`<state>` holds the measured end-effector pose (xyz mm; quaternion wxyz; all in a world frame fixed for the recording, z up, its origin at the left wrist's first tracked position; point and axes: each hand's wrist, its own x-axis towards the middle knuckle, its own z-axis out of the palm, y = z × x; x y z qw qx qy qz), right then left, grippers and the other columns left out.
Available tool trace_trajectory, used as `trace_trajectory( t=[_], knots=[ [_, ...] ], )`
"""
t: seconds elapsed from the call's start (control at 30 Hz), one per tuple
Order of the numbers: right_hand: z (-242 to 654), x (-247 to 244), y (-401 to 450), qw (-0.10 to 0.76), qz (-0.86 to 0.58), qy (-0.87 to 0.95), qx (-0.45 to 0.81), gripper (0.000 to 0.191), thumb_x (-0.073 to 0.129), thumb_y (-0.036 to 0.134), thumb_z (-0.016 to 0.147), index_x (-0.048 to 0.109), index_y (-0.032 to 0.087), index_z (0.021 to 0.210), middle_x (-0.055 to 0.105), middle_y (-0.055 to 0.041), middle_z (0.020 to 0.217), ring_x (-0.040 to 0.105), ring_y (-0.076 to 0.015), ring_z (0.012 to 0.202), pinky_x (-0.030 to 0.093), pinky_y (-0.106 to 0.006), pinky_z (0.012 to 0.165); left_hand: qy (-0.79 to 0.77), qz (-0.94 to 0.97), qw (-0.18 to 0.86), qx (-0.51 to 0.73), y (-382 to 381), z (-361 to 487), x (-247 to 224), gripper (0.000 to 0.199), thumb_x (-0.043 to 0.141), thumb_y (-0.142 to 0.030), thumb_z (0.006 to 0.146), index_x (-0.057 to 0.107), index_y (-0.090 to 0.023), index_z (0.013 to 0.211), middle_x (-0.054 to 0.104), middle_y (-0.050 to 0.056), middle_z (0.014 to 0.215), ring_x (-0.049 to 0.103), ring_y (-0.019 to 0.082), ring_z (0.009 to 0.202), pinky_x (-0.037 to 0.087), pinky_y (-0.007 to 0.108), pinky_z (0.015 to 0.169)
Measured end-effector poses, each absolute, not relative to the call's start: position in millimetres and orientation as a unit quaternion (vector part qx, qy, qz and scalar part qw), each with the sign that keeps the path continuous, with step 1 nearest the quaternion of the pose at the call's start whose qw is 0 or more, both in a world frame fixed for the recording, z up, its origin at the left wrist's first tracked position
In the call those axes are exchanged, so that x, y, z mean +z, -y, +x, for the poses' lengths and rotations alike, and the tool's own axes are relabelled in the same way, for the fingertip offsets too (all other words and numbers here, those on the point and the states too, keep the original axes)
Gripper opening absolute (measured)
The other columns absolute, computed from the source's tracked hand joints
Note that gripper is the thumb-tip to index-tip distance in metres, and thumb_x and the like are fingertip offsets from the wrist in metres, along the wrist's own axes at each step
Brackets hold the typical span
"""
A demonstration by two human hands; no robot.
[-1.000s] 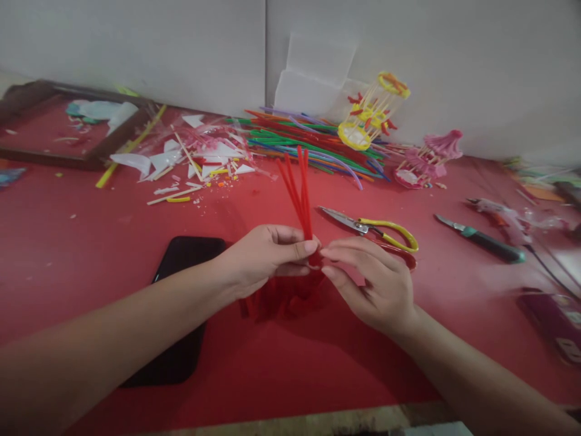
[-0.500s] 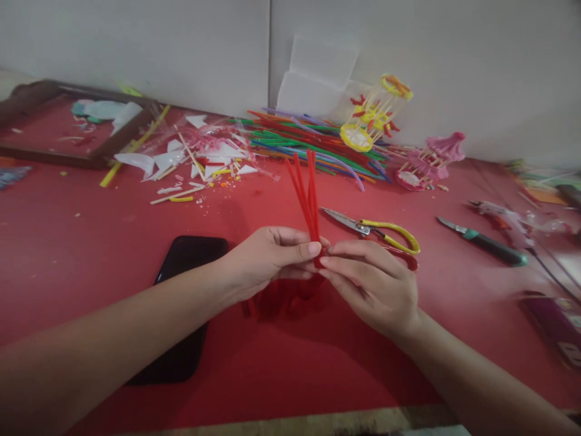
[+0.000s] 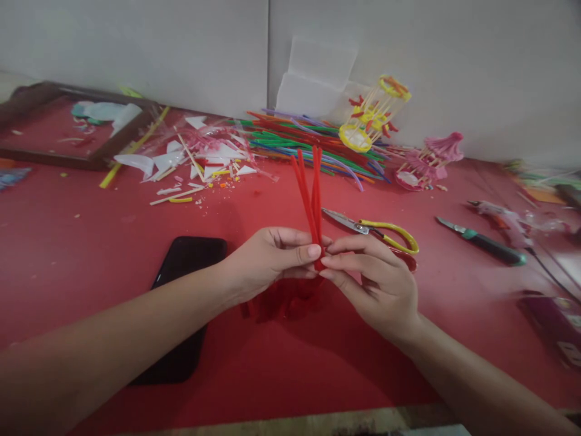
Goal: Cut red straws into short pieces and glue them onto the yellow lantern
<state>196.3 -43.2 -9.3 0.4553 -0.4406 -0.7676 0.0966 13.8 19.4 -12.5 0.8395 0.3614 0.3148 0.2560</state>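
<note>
Far to the left of my left hand, one dark frame [image 3: 45,155] lies on the red tabletop [image 3: 281,375]. Nearer, partly beneath my left forearm [image 3: 136,330], is one black phone-like slab [image 3: 193,251]; ahead and left of my left hand spreads a litter of scraps [image 3: 222,151], too mixed for me to count. My left hand [image 3: 276,257] is clamped on the red stems [image 3: 316,200], thumb on the near side, fingers behind. They stand almost upright out of my grip, splayed slightly at the top — I count four tips, though overlap could hide another. I judge them light, fuzzy and bendy, hardly slippery, likelier to kink than snap; the low part where they bunch looks the best place to hold, since the upper ends are loose. Past their tips, ahead of both hands, lies one pile of coloured stems [image 3: 308,139], too tangled to number. My right hand [image 3: 374,275] has its thumb and fingertips drawn in against the bundle's lower end, touching — whether they grip or only rest there, I cannot tell. Just beyond that hand is one pair of scissors [image 3: 363,229]; well ahead, one yellow-ringed stick structure [image 3: 372,114], then, further right, one pink stick structure [image 3: 422,163]. Out to the right of my right hand come one knife [image 3: 488,242], one glue gun [image 3: 502,219] and, nearest me, one purplish phone [image 3: 547,327].
</note>
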Motion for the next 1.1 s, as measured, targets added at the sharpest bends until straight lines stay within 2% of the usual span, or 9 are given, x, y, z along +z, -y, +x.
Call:
trace_trajectory(
  t=[0.13, 0.33, 0.53, 0.67, 0.77, 0.87, 0.97, 1.1],
  knots=[
    [198, -9, 45, 0.447, -0.443, 0.774, 0.072, 0.016, 0.07, 0.017, 0.084, 0.072, 0.027, 0.097, 0.07, -0.0019, 0.095, 0.069, -0.0149, 0.087, 0.059, -0.03, 0.078, -0.308, 0.368, 0.834, 0.273, -17, 17, -13, 0.022, 0.086, -0.029, 0.067, 0.078, -0.019, 0.085, 0.077, 0.003, 0.081, 0.07, 0.01, 0.071, 0.057, 0.022, 0.075],
    [197, -6, 46, 0.435, -0.425, 0.794, -0.014, 0.016, 0.072, 0.017, 0.082, 0.072, 0.025, 0.097, 0.071, -0.0031, 0.092, 0.069, -0.0167, 0.087, 0.059, -0.032, 0.08, -0.298, 0.368, 0.834, 0.282, -14, 18, -13, 0.023, 0.086, -0.029, 0.066, 0.079, -0.019, 0.085, 0.077, 0.002, 0.077, 0.07, 0.01, 0.073, 0.056, 0.02, 0.075],
    [195, 1, 47, 0.405, -0.399, 0.816, -0.099, 0.018, 0.073, 0.011, 0.08, 0.073, 0.025, 0.092, 0.073, -0.0006, 0.082, 0.069, -0.017, 0.08, 0.059, -0.031, 0.074, -0.301, 0.369, 0.832, 0.284, -14, 18, -12, 0.021, 0.087, -0.029, 0.065, 0.075, -0.016, 0.077, 0.072, -0.002, 0.07, 0.064, 0.006, 0.061, 0.051, 0.015, 0.059],
    [193, -1, 48, 0.42, -0.423, 0.799, -0.081, 0.014, 0.07, 0.011, 0.082, 0.073, 0.021, 0.092, 0.069, -0.0023, 0.079, 0.066, -0.0139, 0.073, 0.057, -0.028, 0.07, -0.298, 0.336, 0.844, 0.294, -15, 19, -13, 0.024, 0.088, -0.029, 0.064, 0.072, -0.014, 0.074, 0.072, -0.002, 0.07, 0.066, 0.008, 0.064, 0.054, 0.017, 0.065],
    [191, -7, 48, 0.445, -0.469, 0.762, 0.046, 0.014, 0.068, 0.015, 0.084, 0.073, 0.02, 0.096, 0.07, -0.0034, 0.085, 0.068, -0.0136, 0.076, 0.058, -0.027, 0.071, -0.311, 0.315, 0.836, 0.325, -15, 20, -13, 0.022, 0.087, -0.027, 0.065, 0.07, -0.014, 0.068, 0.071, -0.003, 0.071, 0.067, 0.007, 0.065, 0.056, 0.02, 0.071],
    [190, -14, 46, 0.499, -0.497, 0.639, 0.31, 0.009, 0.066, 0.025, 0.087, 0.072, 0.023, 0.094, 0.073, -0.0013, 0.081, 0.071, -0.0143, 0.071, 0.061, -0.029, 0.067, -0.298, 0.332, 0.824, 0.35, -15, 21, -15, 0.022, 0.086, -0.028, 0.067, 0.068, -0.014, 0.063, 0.071, -0.003, 0.07, 0.066, 0.008, 0.063, 0.055, 0.022, 0.069],
    [190, -20, 44, 0.521, -0.458, 0.479, 0.539, 0.01, 0.072, 0.031, 0.083, 0.068, 0.023, 0.088, 0.074, 0.0009, 0.073, 0.073, -0.0155, 0.065, 0.064, -0.03, 0.065, -0.295, 0.37, 0.803, 0.362, -16, 20, -17, 0.02, 0.084, -0.027, 0.069, 0.069, -0.014, 0.064, 0.071, -0.003, 0.073, 0.064, 0.008, 0.063, 0.053, 0.021, 0.067],
    [188, -21, 41, 0.511, -0.421, 0.38, 0.645, 0.016, 0.079, 0.029, 0.076, 0.065, 0.02, 0.078, 0.074, 0.0019, 0.068, 0.073, -0.0147, 0.061, 0.064, -0.027, 0.061, -0.246, 0.408, 0.809, 0.344, -16, 19, -18, 0.016, 0.08, -0.023, 0.074, 0.07, -0.015, 0.065, 0.07, -0.003, 0.071, 0.064, 0.008, 0.062, 0.053, 0.02, 0.064]
  ],
)
